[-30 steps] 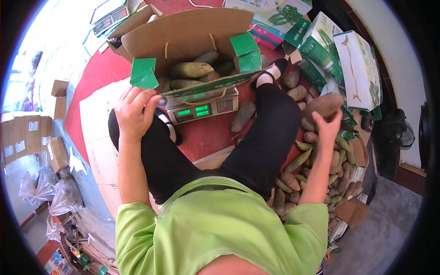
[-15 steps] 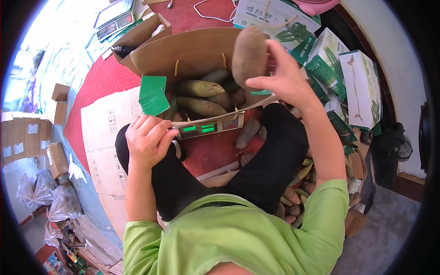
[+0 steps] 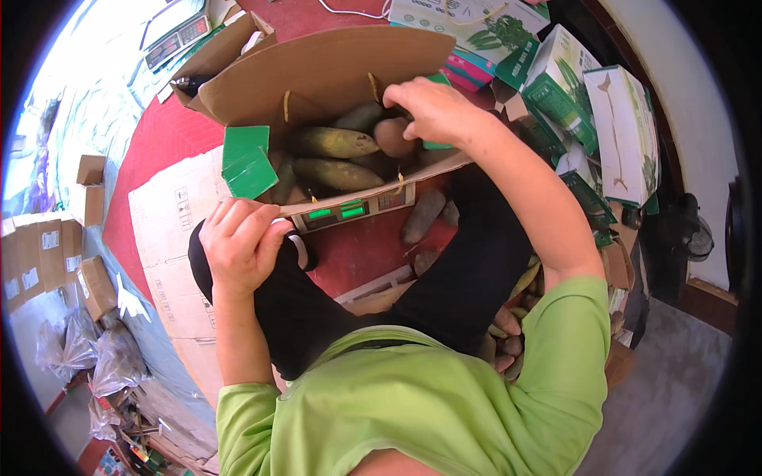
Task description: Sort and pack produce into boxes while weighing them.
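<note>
An open cardboard box (image 3: 333, 71) with rope handles stands before me on a digital scale (image 3: 349, 209) with a lit green display. Inside lie several long green radishes (image 3: 337, 174), some coated in soil. My right hand (image 3: 436, 111) reaches over the box's right side, its fingers curled at a brown, soil-covered radish (image 3: 394, 137) seen nearly end-on; part of the grip is hidden. At the near left corner, my left hand (image 3: 244, 242) is closed on the box's edge, beside a green flap (image 3: 248, 161).
Loose radishes (image 3: 425, 216) lie on the red floor covering between my legs, with a pile (image 3: 508, 337) by my right leg. White and green cartons (image 3: 623, 135) stand at the right, near a black fan (image 3: 694, 230). Flattened cardboard (image 3: 171, 214) and a second scale (image 3: 176, 40) are on the left.
My right hand has lowered the brown radish from above the box's right side down and left into it. My left hand keeps its hold on the edge.
</note>
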### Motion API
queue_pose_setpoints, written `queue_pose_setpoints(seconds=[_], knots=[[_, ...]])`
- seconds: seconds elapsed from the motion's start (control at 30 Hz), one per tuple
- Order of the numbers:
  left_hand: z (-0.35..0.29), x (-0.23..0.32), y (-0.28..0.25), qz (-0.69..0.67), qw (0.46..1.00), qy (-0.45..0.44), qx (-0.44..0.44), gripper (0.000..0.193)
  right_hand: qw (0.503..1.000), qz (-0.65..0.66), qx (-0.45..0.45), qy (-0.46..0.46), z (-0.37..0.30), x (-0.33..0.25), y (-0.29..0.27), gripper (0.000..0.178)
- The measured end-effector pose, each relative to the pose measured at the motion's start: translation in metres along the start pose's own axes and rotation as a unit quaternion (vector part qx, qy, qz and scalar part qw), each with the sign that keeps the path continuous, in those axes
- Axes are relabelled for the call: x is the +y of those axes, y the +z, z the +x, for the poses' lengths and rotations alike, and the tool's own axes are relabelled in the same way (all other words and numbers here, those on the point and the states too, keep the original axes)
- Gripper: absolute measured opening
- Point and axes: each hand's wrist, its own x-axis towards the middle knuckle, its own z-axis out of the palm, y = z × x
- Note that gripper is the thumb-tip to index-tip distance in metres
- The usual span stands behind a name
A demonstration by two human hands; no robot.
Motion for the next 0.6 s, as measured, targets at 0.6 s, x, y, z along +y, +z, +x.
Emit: queue_pose_setpoints(seconds=[0.6], knots=[[-0.013,-0.006,0.013,-0.002,0.991,-0.115,0.073,0.014,0.82,0.381,0.319,0.283,-0.242,0.141,0.195,0.024]])
